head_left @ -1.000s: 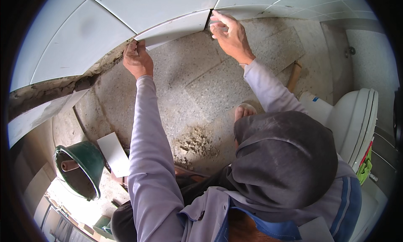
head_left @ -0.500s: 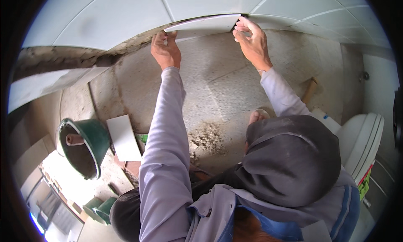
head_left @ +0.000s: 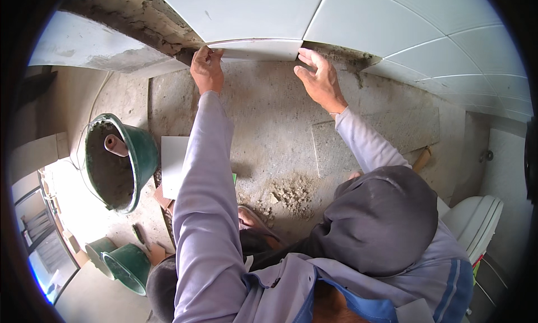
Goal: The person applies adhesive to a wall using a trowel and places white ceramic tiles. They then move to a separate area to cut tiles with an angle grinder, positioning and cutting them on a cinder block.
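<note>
A narrow white tile [head_left: 259, 50] lies along the foot of the wall, just under the lower edge of the large glossy wall tiles [head_left: 255, 12]. My left hand [head_left: 207, 72] pinches its left end between thumb and fingers. Close to the other end is my right hand [head_left: 324, 83], with fingers stretched out and thumb apart. Its fingertips are by the tile's right edge; whether they touch it I cannot tell. Behind those fingertips, a dark gap [head_left: 343, 55] with rough mortar runs on to the right below the wall tiles.
A green bucket [head_left: 144, 165] with a roller-shaped object [head_left: 116, 145] inside stands at left, beside a loose white tile [head_left: 172, 163]. Smaller green buckets [head_left: 128, 267] sit lower left. Rubble [head_left: 294, 197] lies on the floor. A toilet [head_left: 473, 225] is at right.
The view has shifted, showing more of the wall. The narrow tile now sits more level against the tiles above. My left hand keeps its pinch; my right hand stays by the other end.
</note>
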`<state>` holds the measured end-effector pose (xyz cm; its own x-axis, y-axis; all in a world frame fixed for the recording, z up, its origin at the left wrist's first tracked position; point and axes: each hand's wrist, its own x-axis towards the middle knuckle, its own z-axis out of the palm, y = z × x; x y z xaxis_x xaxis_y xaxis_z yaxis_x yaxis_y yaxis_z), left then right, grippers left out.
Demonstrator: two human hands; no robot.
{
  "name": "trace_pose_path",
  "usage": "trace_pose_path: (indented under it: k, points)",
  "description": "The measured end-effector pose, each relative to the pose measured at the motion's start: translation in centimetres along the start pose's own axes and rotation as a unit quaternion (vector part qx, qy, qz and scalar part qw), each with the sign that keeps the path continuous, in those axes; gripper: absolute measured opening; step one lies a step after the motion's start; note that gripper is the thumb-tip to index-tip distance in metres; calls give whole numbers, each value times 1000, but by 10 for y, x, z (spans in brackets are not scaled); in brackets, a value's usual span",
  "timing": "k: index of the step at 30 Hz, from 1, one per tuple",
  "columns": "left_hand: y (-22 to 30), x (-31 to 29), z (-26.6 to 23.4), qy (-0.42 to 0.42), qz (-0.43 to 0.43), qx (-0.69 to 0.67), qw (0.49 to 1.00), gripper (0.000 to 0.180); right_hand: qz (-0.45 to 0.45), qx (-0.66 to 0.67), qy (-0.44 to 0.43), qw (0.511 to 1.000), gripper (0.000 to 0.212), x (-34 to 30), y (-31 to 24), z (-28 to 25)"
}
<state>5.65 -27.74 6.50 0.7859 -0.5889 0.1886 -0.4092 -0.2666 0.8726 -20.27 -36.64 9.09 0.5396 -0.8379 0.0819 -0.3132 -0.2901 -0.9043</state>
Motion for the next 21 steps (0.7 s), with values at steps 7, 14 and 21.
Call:
trace_pose_path:
  k: [7,14,21]
  points:
    - [15,4,-3,-32,-16,-7,999,25,53,58,58,995,40,15,6,7]
    - [-7,4,13,14,-47,-128,990,43,43,89,85,991,43,31,9,10]
    - [1,5,15,-2,-54,-84,995,29,32,38,48,998,40,35,9,3]
